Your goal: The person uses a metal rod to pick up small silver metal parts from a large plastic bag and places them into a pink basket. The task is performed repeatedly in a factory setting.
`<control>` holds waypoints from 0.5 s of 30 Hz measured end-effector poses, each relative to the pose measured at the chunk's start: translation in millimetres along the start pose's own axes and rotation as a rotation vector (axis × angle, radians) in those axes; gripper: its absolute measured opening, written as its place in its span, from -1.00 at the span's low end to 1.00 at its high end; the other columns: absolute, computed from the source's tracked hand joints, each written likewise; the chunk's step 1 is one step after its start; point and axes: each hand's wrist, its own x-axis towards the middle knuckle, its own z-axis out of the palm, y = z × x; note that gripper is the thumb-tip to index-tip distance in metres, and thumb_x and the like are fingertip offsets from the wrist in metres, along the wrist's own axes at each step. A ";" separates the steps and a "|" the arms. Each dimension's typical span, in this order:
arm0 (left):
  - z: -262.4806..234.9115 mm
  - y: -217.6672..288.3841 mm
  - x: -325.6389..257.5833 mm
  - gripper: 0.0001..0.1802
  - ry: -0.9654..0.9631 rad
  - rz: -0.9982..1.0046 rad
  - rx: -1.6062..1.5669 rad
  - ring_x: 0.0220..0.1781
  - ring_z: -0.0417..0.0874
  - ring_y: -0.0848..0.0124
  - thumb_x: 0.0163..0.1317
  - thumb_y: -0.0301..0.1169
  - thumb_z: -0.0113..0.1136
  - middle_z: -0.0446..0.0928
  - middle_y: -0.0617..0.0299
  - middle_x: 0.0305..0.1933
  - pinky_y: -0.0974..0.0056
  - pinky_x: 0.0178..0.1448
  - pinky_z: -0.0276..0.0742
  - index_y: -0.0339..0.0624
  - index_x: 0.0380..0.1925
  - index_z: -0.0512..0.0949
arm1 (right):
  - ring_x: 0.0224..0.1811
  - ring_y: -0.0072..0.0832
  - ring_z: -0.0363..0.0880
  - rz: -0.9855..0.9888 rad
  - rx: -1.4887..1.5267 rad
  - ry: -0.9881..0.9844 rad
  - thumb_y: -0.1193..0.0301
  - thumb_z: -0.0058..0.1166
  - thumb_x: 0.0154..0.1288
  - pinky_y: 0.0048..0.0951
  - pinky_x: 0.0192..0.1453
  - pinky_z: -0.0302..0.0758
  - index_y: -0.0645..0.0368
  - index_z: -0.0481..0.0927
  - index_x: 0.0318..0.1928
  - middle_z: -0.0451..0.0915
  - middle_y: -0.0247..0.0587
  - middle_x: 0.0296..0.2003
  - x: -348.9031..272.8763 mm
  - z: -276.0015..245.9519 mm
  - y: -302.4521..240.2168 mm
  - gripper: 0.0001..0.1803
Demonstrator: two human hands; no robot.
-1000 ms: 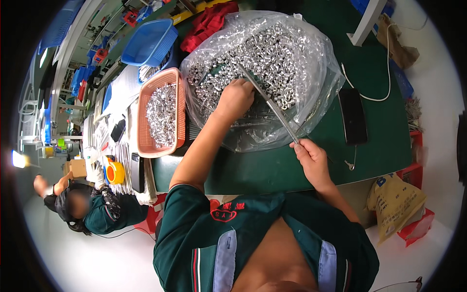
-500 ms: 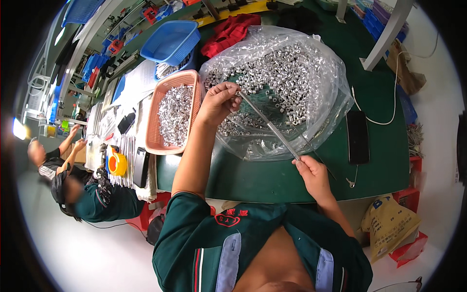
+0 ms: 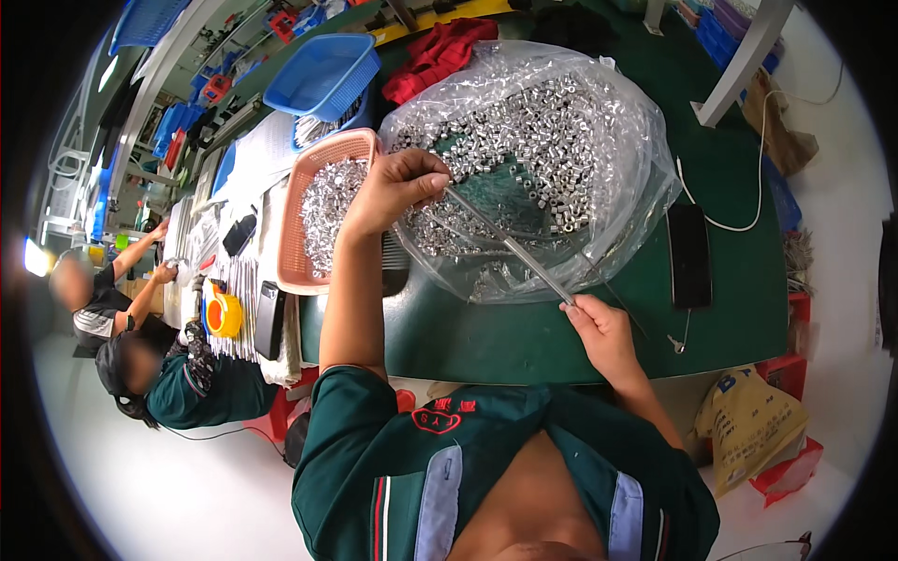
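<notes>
A slim metal rod [image 3: 526,259], thicker toward its near end, slants over an open clear plastic bag [image 3: 645,168]. My right hand [image 3: 603,332] is closed on the near, thicker end. At the far left end my left hand [image 3: 400,192] is closed in a pinch by the tip; the fingers hide whether a small part sits between them. Loose, short silvery metal collars [image 3: 571,140] are spread inside the bag beneath the rod. Beside my left hand stands a pink basket [image 3: 292,229] filled with small shiny metal pieces.
Blue baskets [image 3: 281,89] are stacked at the far left, near a red cloth [image 3: 435,58]. A black phone [image 3: 689,257] with a white cable lies right on the green table [image 3: 468,351]. A yellow tape dispenser [image 3: 224,315] is at left, where two people work.
My left hand has shifted left, over the pink basket's edge, staying at the rod's tip. My right hand keeps its hold. A person at left has moved their arms.
</notes>
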 end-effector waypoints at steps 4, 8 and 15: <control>10.8 -3.1 -4.6 -0.84 0.051 -0.040 -0.242 -0.56 0.49 0.56 0.27 -0.41 0.29 0.55 0.26 -0.50 0.47 -0.49 0.39 -0.29 -0.33 0.56 | -0.57 -0.59 0.40 -0.049 -0.044 0.038 0.45 0.11 0.37 -0.51 -0.45 0.34 0.28 0.60 -0.21 0.53 -0.17 -0.55 -2.6 3.1 -1.6 -0.87; 13.0 -10.6 -6.0 -0.85 0.060 -0.034 -0.368 -0.57 0.55 0.52 0.27 -0.41 0.29 0.59 0.20 -0.52 0.45 -0.49 0.45 -0.27 -0.35 0.55 | -0.57 -0.53 0.46 -0.086 -0.121 0.053 0.45 0.10 0.38 -0.49 -0.44 0.36 0.27 0.60 -0.21 0.56 -0.14 -0.52 -4.7 4.4 4.7 -0.88; 22.9 -2.0 -3.6 -0.80 0.117 -0.007 -0.279 -0.58 0.53 0.50 0.26 -0.38 0.31 0.57 0.22 -0.54 0.41 -0.50 0.46 -0.29 -0.32 0.55 | -0.56 -0.50 0.48 -0.018 -0.024 0.012 0.43 0.10 0.38 -0.48 -0.45 0.36 0.26 0.60 -0.21 0.55 -0.15 -0.54 -3.2 -2.1 -6.2 -0.87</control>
